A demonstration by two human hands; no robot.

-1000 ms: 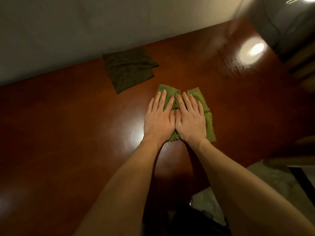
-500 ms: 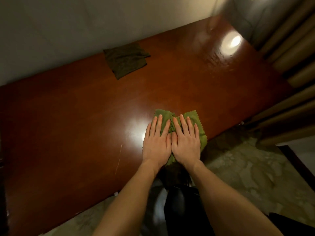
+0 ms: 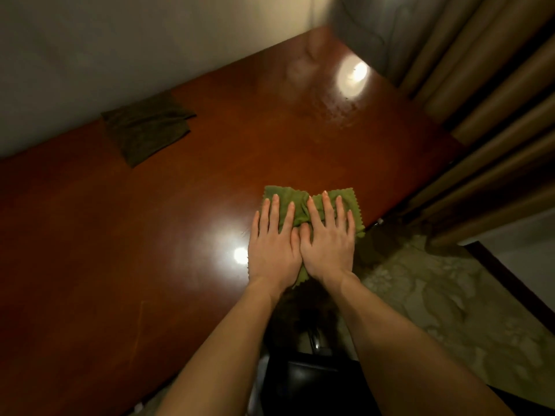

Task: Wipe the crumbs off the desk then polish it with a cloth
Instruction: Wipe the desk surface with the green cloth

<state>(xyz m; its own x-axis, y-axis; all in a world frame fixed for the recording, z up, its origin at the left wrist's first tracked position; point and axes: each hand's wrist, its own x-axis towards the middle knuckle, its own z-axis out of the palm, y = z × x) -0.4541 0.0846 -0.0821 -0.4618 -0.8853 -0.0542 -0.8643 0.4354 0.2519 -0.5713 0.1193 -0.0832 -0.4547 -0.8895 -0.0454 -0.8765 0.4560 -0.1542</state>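
Dim room, pale wall (image 3: 120,40) at the back, tan curtains (image 3: 486,121) on the right, patterned floor (image 3: 450,301) below them; I see a glossy red-brown wooden surface (image 3: 150,235) running across most of my feed; two bright lamp reflections on it, one far right (image 3: 351,75), one just left of the hands (image 3: 240,255); a few tiny dark specks (image 3: 345,99) by the far reflection, too small for me to say what they are.

Green cloth (image 3: 295,205) with zigzag edges lies on the surface close to its near edge, bunched up in the middle; its right corner reaches the surface's edge as far as I can tell.

Left grip (image 3: 273,247) is released, laid flat, fingers straight and slightly spread, pressing down on the left half of the green cloth; right grip (image 3: 327,244) the same on the right half, palm down, fingers straight; neither curls round the fabric; the two thumbs lie side by side and touch at the middle; both forearms are bare.

A second, dark cloth (image 3: 147,132), folded, lies flat well apart from the hands at the far edge of the surface, against the wall; a black seat (image 3: 315,382) shows between the forearms, below the surface edge.
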